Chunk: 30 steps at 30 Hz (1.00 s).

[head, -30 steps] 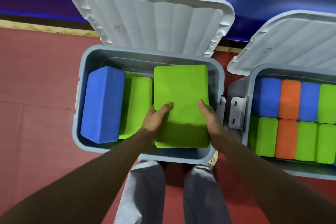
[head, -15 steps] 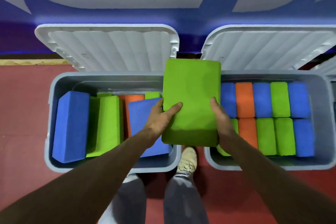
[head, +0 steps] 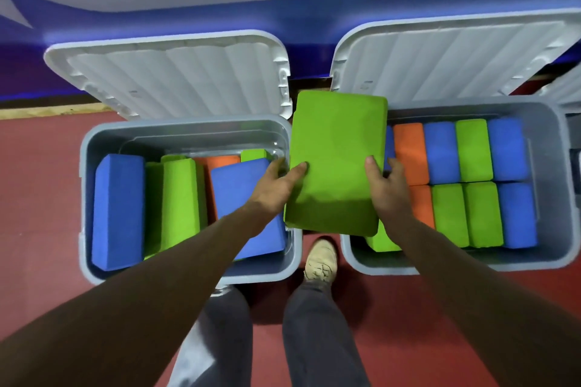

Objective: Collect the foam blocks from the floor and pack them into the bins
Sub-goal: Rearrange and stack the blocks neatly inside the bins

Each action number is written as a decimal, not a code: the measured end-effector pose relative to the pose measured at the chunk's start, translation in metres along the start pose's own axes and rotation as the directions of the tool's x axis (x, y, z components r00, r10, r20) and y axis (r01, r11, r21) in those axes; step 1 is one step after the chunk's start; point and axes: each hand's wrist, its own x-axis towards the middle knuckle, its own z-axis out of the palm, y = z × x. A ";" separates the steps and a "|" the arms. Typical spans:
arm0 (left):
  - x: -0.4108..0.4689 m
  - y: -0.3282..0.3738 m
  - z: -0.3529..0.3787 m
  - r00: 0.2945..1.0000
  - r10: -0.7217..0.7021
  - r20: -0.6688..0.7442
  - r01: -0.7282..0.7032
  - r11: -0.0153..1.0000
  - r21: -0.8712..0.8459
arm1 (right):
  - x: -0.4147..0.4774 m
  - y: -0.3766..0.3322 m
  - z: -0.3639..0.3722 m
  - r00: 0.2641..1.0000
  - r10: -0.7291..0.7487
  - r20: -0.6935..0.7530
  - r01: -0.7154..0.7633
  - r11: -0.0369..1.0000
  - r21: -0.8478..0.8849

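Note:
I hold a flat green foam block [head: 336,154] in the air between two grey bins. My left hand [head: 278,184] grips its left edge, thumb on top. My right hand [head: 385,185] grips its right edge the same way. The left bin [head: 185,132] holds loosely laid blue, green and orange blocks, among them a big blue block [head: 118,210] at its left side. The right bin [head: 547,166] is packed with two neat rows of blue, orange and green blocks standing on edge. The held block hides the gap between the bins and the right bin's left end.
Both bin lids, the left lid [head: 176,72] and the right lid [head: 456,56], stand open against a blue and white wall. The floor [head: 37,185] is red matting. My legs and one beige shoe [head: 320,261] are just in front of the bins.
The green block has moved from above the left bin rightwards to the gap between the bins, still held by both hands. My view has shifted right, so the right bin shows in full.

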 end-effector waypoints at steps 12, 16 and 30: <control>-0.034 0.002 -0.155 0.974 -0.004 -0.225 -0.006 0.999 -0.044 | -0.070 -0.081 0.094 0.852 -0.506 0.134 0.500 0.710 -0.496; -0.047 -0.026 -0.238 0.963 -0.013 -0.269 0.012 1.000 -0.004 | -0.105 -0.084 0.175 0.899 -0.305 0.314 0.425 0.784 -0.453; -0.006 -0.152 -0.400 0.961 -0.179 -0.209 0.178 0.984 -0.023 | -0.164 -0.057 0.414 0.859 0.213 0.466 -0.041 0.935 -0.352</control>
